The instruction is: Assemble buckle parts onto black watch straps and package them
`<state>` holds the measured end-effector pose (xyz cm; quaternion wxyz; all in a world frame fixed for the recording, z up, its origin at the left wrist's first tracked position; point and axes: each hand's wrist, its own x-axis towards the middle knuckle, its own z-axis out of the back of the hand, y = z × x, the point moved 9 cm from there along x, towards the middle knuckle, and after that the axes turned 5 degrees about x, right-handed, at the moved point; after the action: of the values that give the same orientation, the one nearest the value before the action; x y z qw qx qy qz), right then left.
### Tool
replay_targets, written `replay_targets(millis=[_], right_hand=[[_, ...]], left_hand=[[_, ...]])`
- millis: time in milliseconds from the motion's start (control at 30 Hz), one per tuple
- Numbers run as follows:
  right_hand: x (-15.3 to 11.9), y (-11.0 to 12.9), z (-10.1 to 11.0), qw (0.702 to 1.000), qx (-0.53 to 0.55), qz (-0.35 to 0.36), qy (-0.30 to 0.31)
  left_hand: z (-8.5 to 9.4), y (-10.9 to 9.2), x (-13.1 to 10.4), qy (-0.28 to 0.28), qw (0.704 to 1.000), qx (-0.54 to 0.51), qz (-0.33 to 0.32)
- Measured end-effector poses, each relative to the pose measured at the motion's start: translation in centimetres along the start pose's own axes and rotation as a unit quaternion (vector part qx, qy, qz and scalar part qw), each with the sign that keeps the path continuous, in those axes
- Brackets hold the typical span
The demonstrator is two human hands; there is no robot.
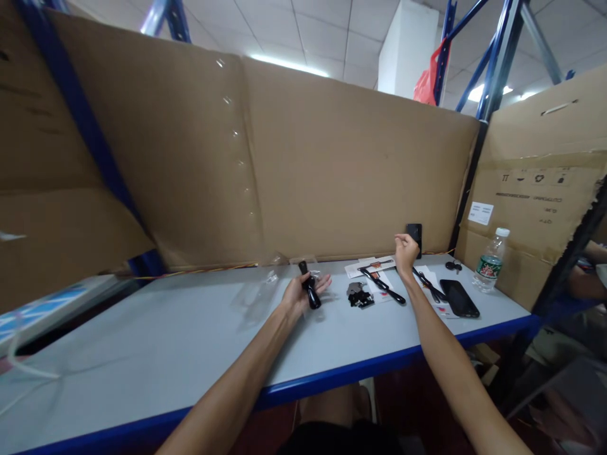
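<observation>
A glossy black handled object [311, 292] lies across the palm of my left hand [298, 291], held by the thumb, with the other fingers stretched to the right. My right hand [406, 251] is raised beside an upright dark phone [415, 237] near the cardboard wall; its fingers are bent together, and anything between them is too small to make out. Between my hands lie a pile of small black pieces [359, 296] and a long black tool [383, 285] on printed cards [370, 265]. More black tools [430, 285] lie right of my right wrist.
A black phone [459, 298] lies on the grey table [190, 335] at the right, near a water bottle [490, 262] and small dark round items [453, 266]. Clear plastic packaging [258, 294] lies left of my left hand. Cardboard walls [351, 164] stand behind.
</observation>
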<state>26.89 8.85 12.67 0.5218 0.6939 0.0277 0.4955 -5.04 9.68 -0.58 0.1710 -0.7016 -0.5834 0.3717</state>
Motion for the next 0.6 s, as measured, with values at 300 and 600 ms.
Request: replay_targets(millis=[300, 600], right_hand=[[-2.9, -4.0, -3.5, 0.871, -0.351, -0.096, 0.331], [-1.5, -3.2, -1.6, 0.856, -0.434, -0.085, 0.268]], left_hand=[[-0.4, -0.4, -0.4, 0.013, 0.998, -0.055, -0.004], [0.4, -0.7, -0.2, -0.014, 0.995, -0.101, -0.006]])
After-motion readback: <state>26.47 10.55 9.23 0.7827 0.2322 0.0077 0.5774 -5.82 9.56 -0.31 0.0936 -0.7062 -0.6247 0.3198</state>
